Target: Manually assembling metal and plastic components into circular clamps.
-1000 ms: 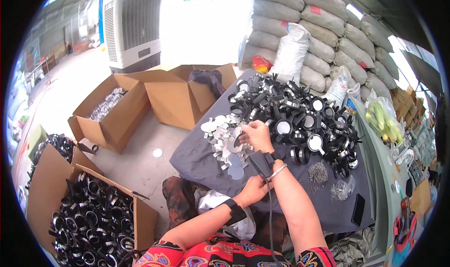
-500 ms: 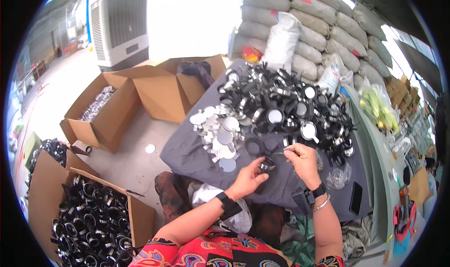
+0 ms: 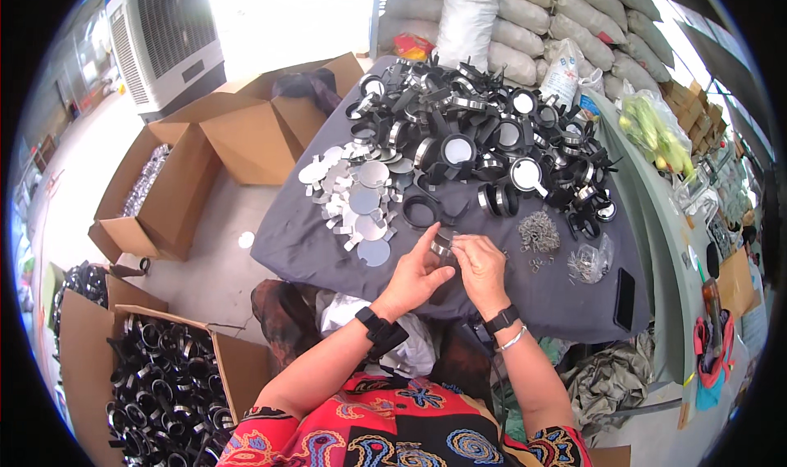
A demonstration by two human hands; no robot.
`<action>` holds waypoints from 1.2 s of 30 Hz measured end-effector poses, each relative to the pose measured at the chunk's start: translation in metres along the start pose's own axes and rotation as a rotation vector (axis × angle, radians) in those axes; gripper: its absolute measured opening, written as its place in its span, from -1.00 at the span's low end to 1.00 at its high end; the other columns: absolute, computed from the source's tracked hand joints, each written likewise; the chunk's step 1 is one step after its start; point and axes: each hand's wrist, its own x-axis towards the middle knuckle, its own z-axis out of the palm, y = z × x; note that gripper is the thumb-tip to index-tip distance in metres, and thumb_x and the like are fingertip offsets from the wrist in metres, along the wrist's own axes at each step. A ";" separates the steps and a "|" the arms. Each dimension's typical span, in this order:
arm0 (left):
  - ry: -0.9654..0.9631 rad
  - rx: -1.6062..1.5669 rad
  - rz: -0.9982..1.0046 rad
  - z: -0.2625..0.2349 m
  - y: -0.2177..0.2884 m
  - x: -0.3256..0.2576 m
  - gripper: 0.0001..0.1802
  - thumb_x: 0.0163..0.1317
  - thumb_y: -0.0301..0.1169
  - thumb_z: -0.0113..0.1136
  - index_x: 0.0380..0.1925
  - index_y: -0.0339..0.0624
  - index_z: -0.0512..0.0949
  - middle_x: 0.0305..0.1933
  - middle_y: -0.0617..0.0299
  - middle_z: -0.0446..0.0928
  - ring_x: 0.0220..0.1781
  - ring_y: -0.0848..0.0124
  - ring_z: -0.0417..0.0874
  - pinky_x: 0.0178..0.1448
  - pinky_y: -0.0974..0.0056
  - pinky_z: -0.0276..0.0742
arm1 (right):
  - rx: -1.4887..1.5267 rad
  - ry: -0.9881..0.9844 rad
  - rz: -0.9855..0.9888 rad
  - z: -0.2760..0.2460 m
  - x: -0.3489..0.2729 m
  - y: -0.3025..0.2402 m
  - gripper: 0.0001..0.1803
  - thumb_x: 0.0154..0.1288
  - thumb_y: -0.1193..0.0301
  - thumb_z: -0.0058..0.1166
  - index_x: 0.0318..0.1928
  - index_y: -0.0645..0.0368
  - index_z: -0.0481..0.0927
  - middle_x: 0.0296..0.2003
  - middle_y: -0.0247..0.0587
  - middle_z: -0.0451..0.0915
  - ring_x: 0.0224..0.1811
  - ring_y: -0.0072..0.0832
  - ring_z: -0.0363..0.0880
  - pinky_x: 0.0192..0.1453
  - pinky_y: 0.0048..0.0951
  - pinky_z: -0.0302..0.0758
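Open brown cardboard boxes (image 3: 176, 184) stood left of the table, stacked grey sacks (image 3: 574, 24) behind it, a white printed bag (image 3: 566, 73) alongside.

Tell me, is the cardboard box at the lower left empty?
No, the cardboard box at the lower left is packed with a heap of black ring-shaped parts.

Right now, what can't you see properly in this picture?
Head view only:
- The small ring part between the left hand and right hand: mostly covered by fingers.
- The small metal bits beside the hands: too tiny to tell their shape.
- The box of black rings: cut off by the dark rim.
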 end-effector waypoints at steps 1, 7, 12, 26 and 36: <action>-0.007 -0.026 -0.001 0.000 -0.001 -0.001 -0.15 0.19 -0.49 0.25 0.41 -0.14 0.01 -0.45 0.37 0.41 -0.44 0.66 0.33 -0.37 0.52 0.31 | 0.028 -0.013 0.019 0.000 -0.001 0.000 -0.90 0.08 0.60 0.17 -0.34 0.26 0.58 -0.33 -0.11 0.63 -0.26 -0.19 0.61 -0.17 -0.29 0.55; 0.011 0.028 0.045 -0.002 -0.008 0.000 -0.26 0.18 -0.45 0.28 0.34 -0.20 0.18 -0.48 0.40 0.38 -0.48 0.68 0.29 -0.46 0.51 0.26 | 0.023 -0.089 -0.030 -0.005 0.002 -0.006 -0.90 0.08 0.63 0.14 -0.34 0.27 0.56 -0.34 -0.09 0.62 -0.28 -0.15 0.63 -0.23 -0.27 0.57; -0.001 0.016 0.053 -0.001 -0.008 0.002 -0.33 0.19 -0.44 0.26 0.29 -0.22 0.24 -0.50 0.42 0.37 -0.51 0.68 0.29 -0.49 0.50 0.25 | -0.021 -0.110 -0.066 -0.005 0.001 -0.006 -0.91 0.09 0.63 0.13 -0.34 0.29 0.54 -0.33 -0.08 0.61 -0.28 -0.16 0.62 -0.24 -0.28 0.58; -0.008 -0.036 0.026 0.000 -0.003 0.004 -0.40 0.22 -0.43 0.24 0.25 -0.21 0.30 -0.49 0.43 0.39 -0.52 0.70 0.34 -0.52 0.51 0.28 | -0.028 -0.056 -0.118 -0.001 -0.005 -0.005 -0.89 0.07 0.65 0.12 -0.34 0.28 0.53 -0.33 -0.11 0.61 -0.27 -0.17 0.64 -0.23 -0.28 0.59; -0.020 0.058 0.098 0.001 0.003 0.001 -0.53 0.22 -0.44 0.22 0.14 -0.17 0.37 -0.54 0.44 0.36 -0.56 0.70 0.30 -0.54 0.50 0.27 | 0.026 0.031 -0.040 0.004 -0.016 -0.004 -0.89 0.05 0.66 0.16 -0.35 0.30 0.57 -0.33 -0.09 0.63 -0.27 -0.18 0.66 -0.21 -0.32 0.60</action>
